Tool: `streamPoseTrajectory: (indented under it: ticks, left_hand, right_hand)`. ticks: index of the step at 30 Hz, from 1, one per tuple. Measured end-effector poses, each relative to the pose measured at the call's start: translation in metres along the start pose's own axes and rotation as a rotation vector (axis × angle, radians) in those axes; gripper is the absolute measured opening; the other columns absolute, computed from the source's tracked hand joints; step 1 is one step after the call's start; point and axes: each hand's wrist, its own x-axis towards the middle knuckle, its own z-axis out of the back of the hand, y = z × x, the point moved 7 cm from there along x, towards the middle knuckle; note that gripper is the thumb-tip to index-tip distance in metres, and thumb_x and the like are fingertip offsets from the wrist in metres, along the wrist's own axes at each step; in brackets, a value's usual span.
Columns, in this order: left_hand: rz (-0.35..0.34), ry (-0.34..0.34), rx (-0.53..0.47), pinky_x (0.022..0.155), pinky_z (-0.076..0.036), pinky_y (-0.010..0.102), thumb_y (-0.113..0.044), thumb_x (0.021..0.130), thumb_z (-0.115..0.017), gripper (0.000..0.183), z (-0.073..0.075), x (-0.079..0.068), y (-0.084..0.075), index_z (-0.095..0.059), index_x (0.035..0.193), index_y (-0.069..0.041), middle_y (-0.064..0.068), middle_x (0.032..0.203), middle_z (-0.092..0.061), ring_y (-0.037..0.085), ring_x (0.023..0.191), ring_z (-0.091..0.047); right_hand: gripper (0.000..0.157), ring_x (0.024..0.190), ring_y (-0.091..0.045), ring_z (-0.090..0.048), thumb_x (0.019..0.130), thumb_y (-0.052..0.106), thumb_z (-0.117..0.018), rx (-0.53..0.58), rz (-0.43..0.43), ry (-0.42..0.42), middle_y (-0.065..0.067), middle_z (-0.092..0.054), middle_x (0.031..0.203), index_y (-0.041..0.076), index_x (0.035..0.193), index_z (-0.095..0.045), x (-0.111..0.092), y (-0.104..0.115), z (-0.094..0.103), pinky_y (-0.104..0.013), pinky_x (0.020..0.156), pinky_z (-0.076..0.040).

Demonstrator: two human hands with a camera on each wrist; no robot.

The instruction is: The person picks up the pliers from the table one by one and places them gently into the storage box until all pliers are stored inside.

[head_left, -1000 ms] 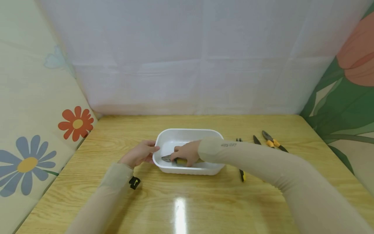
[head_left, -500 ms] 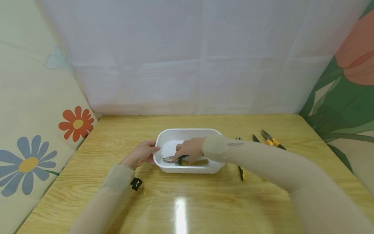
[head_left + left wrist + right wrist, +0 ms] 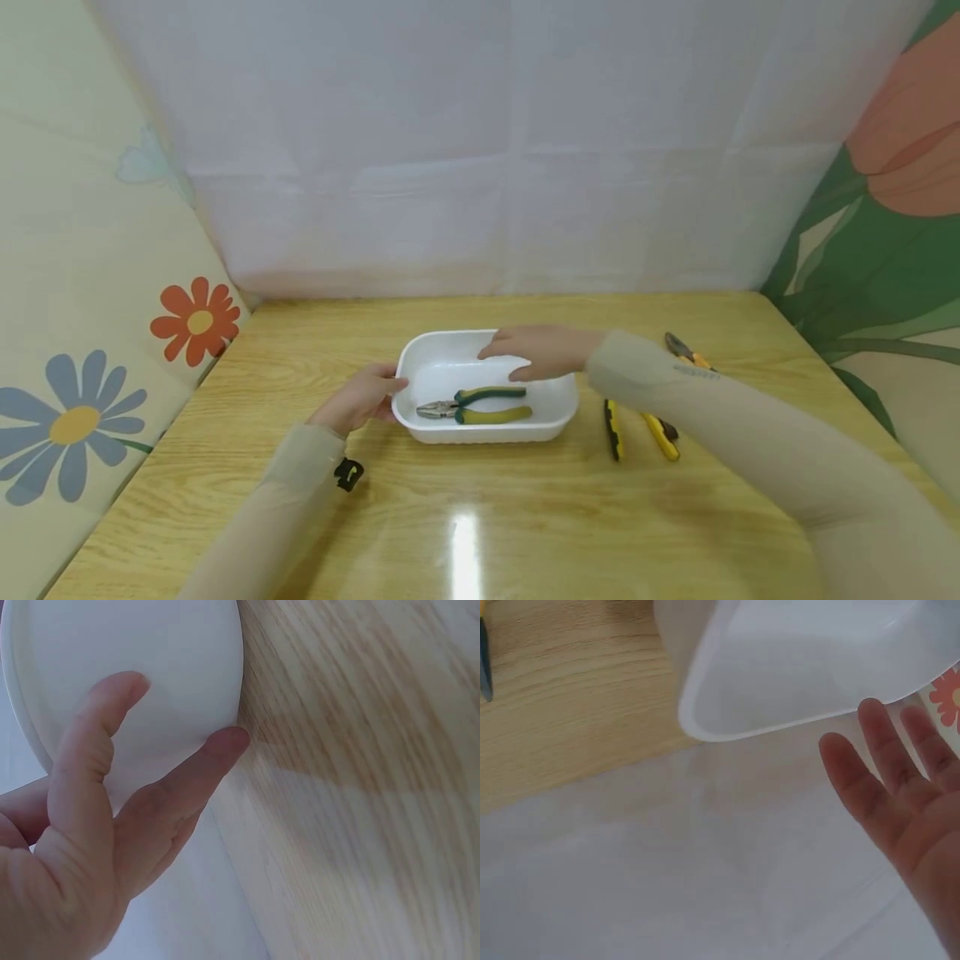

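Note:
A white plastic tray with rounded corners stands at the middle of the table. Inside it lies a pair of pliers with green and yellow handles, the steel nose pointing left and the handles spread. My left hand pinches the tray's left end, thumb over the rim and fingers against the outer wall; in the left wrist view the thumb lies across the white wall. Over the tray's back right part hovers my right hand, fingers extended and nothing in them. In the right wrist view its fingers are apart.
Right of the tray lie a yellow-and-black handled tool and a yellow tool handle, both partly hidden by the right sleeve. Orange-handled pliers lie farther back. A white cloth hangs behind the table.
My right hand has let go of the green-and-yellow pliers, leaving them in the tray, and has risen back and to the right. The left hand has stayed at the tray's left end.

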Motion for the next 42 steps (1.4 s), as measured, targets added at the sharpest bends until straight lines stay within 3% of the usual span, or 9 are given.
streamPoseTrajectory:
  ticks: [4,12,17,24,34,42]
  left_hand:
    - [0.012,-0.017,0.012,0.057,-0.057,0.026,-0.002,0.102,-0.042,0.043,0.002,0.002,0.002,-0.033,0.138,0.020,0.028,0.108,-0.057,0.017,0.069,-0.062]
    - [0.026,-0.018,0.025,0.060,-0.059,0.028,-0.004,0.103,-0.041,0.045,0.005,0.003,0.005,-0.031,0.141,0.018,0.030,0.115,-0.055,0.020,0.074,-0.064]
    - [0.016,-0.010,0.021,0.059,-0.058,0.028,-0.003,0.103,-0.041,0.044,0.005,0.002,0.005,-0.031,0.139,0.019,0.029,0.113,-0.055,0.019,0.073,-0.063]
    - [0.034,-0.014,0.025,0.060,-0.058,0.027,-0.005,0.103,-0.042,0.045,0.004,0.001,0.005,-0.031,0.141,0.017,0.028,0.115,-0.055,0.018,0.074,-0.062]
    - [0.019,-0.009,0.029,0.057,-0.057,0.025,-0.004,0.103,-0.041,0.044,0.003,0.002,0.003,-0.031,0.140,0.018,0.028,0.111,-0.056,0.017,0.070,-0.063]
    - [0.010,0.003,0.022,0.056,-0.057,0.024,-0.004,0.103,-0.041,0.046,0.001,0.001,0.002,-0.028,0.141,0.019,0.028,0.110,-0.057,0.015,0.068,-0.062]
  right_hand:
    - [0.050,0.134,-0.036,-0.039,0.098,0.019,-0.061,0.024,-0.058,-0.071,-0.016,-0.043,0.145,0.008,0.144,-0.046,-0.023,-0.006,0.008,-0.051,0.109,-0.035]
    - [0.053,0.129,-0.037,-0.044,0.096,0.021,-0.064,0.022,-0.215,-0.191,-0.017,-0.046,0.143,0.007,0.143,-0.046,-0.060,-0.022,0.009,-0.053,0.105,-0.039]
    - [0.053,0.123,-0.037,-0.049,0.094,0.021,-0.066,0.008,-0.226,-0.241,-0.018,-0.050,0.137,0.006,0.142,-0.047,-0.073,-0.025,0.008,-0.054,0.101,-0.043]
    - [0.055,0.123,-0.037,-0.049,0.095,0.024,-0.065,-0.001,-0.237,-0.252,-0.018,-0.050,0.138,0.006,0.144,-0.046,-0.083,-0.025,0.009,-0.055,0.100,-0.044]
    - [0.058,0.124,-0.038,-0.048,0.097,0.033,-0.062,0.041,-0.325,-0.251,-0.016,-0.047,0.141,0.010,0.147,-0.043,-0.100,-0.032,0.009,-0.059,0.096,-0.046]
    - [0.057,0.122,-0.041,-0.048,0.099,0.035,-0.057,0.016,-0.311,-0.269,-0.021,-0.048,0.138,0.007,0.146,-0.042,-0.113,-0.031,0.011,-0.060,0.096,-0.045]
